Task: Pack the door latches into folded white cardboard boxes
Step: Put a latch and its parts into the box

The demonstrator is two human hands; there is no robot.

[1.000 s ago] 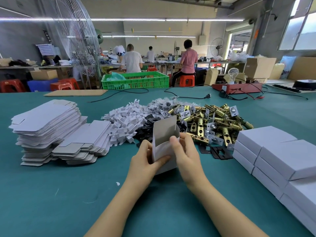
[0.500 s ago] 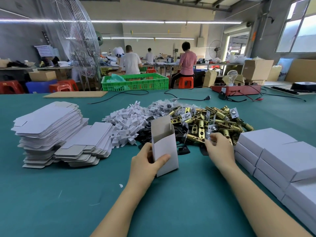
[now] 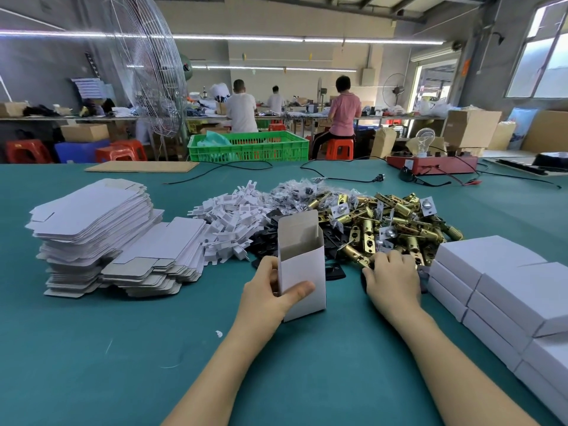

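Note:
My left hand [image 3: 269, 292] grips a folded white cardboard box [image 3: 302, 272] that stands upright on the green table [image 3: 123, 348], top flap open, with nothing visible in its open top. A heap of brass door latches [image 3: 384, 222] lies just behind and to the right of it. My right hand [image 3: 392, 279] rests at the heap's near edge, fingers bent down over the latches. Whether they grip one is hidden.
Stacks of flat unfolded boxes [image 3: 92, 222] sit at left, white plastic pieces [image 3: 230, 216] and black plates [image 3: 267, 241] in the middle. Closed white boxes [image 3: 491, 272] are stacked at right. A green crate [image 3: 249, 146], cables and a red device [image 3: 430, 164] lie at the far edge.
My right hand let go of the box and moved right onto the latch heap. My left hand keeps hold of the box, which now stands more upright.

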